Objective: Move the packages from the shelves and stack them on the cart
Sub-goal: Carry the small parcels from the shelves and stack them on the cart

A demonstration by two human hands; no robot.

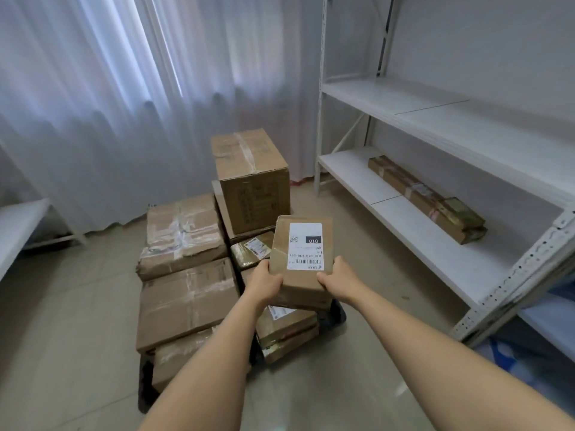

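Both hands grasp one small labelled package [300, 259], left hand [264, 283] and right hand [340, 279] curled round its near corners, above the cart's [144, 390] right edge. Seven packages show stacked there. Farther right, one long package [426, 199] lies on the lower shelf [435, 244].

You face pale curtains [124, 88] glowing with daylight, a grey tiled floor [77, 306] beneath, a white wall [482, 42] at right, a white table [18, 225] at left.
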